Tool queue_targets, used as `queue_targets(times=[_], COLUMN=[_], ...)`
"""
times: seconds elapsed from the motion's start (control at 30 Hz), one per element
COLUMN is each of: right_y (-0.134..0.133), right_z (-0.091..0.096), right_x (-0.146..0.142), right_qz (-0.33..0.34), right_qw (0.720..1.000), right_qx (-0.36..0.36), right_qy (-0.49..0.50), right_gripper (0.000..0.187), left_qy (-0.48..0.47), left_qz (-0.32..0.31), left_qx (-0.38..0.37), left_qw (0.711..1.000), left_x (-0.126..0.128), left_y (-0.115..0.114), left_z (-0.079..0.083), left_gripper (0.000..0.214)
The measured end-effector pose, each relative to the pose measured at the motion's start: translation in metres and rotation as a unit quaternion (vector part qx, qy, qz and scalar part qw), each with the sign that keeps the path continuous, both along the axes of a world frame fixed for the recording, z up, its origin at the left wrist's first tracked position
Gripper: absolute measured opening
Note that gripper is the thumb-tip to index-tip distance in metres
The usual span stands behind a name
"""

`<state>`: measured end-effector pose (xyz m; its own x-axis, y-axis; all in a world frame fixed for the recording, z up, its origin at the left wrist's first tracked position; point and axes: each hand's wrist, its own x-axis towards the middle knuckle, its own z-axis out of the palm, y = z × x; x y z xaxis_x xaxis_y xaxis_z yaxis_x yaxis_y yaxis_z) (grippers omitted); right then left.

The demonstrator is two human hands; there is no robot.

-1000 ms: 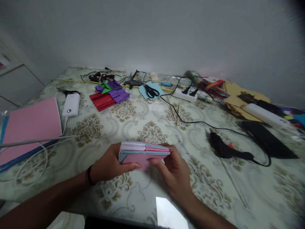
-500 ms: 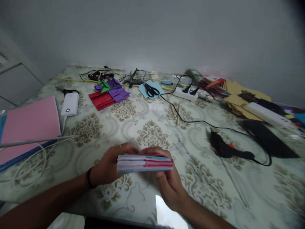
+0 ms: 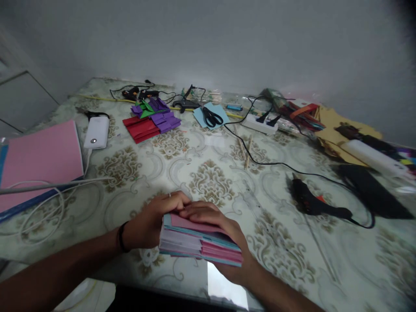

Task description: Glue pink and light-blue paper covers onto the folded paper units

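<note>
Between my two hands is a thick stack of folded paper [image 3: 201, 245] in pink, white and light blue, its layered edges facing me and a strip of its pink top showing. My left hand [image 3: 151, 221] grips the left end, with a ring on a finger and a dark band at the wrist. My right hand [image 3: 227, 229] wraps the right end, its fingers lying across the top and meeting the left fingers at the far side. Both thumbs are mostly hidden. The stack is held above the patterned tablecloth [image 3: 208, 182], tilted so its top partly shows.
To the right lies a black glue gun [image 3: 315, 201] with its cord. Farther back are black scissors [image 3: 212, 117] on light blue paper, red and purple folded paper [image 3: 143, 129], and a white power strip [image 3: 260, 124]. At left are a pink sheet [image 3: 42, 160] and a white power bank [image 3: 96, 132].
The stack has come slightly lower and tipped, so its pink top now shows. My right fingers have slid farther over the top. The camera view has shifted a little.
</note>
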<state>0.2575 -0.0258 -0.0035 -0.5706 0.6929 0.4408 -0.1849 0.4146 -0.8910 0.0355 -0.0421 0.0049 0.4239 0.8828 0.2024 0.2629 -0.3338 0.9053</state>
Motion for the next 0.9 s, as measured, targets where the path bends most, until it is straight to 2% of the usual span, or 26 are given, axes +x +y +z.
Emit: queue_targets(times=[0.13, 0.3, 0.47, 0.6, 0.77, 0.9], right_y=[0.003, 0.002, 0.0, 0.001, 0.002, 0.008], right_z=[0.002, 0.007, 0.014, 0.017, 0.024, 0.022], right_x=[0.003, 0.003, 0.0, 0.001, 0.002, 0.003], right_qz=[0.017, -0.009, -0.016, -0.033, -0.084, -0.129], right_qw=[0.999, 0.999, 1.0, 0.999, 0.993, 0.984], right_qx=[0.027, 0.002, -0.02, -0.039, -0.083, -0.112], right_qy=[-0.043, -0.037, -0.005, -0.007, -0.025, -0.058], right_gripper=[0.045, 0.045, 0.037, 0.034, 0.026, 0.015], left_qy=[0.026, -0.019, -0.034, -0.018, 0.037, 0.041], left_qz=[-0.019, -0.029, -0.046, -0.055, -0.02, 0.031], left_qx=[-0.043, -0.077, -0.062, -0.056, -0.076, -0.097], left_qw=[0.999, 0.996, 0.996, 0.997, 0.996, 0.994], left_x=[0.0, 0.001, 0.005, 0.003, -0.001, -0.002], left_y=[-0.001, 0.003, 0.006, 0.006, 0.006, 0.007], left_z=[0.006, 0.009, 0.008, 0.011, 0.013, 0.01], left_gripper=[0.021, 0.033, 0.037, 0.024, 0.015, 0.022])
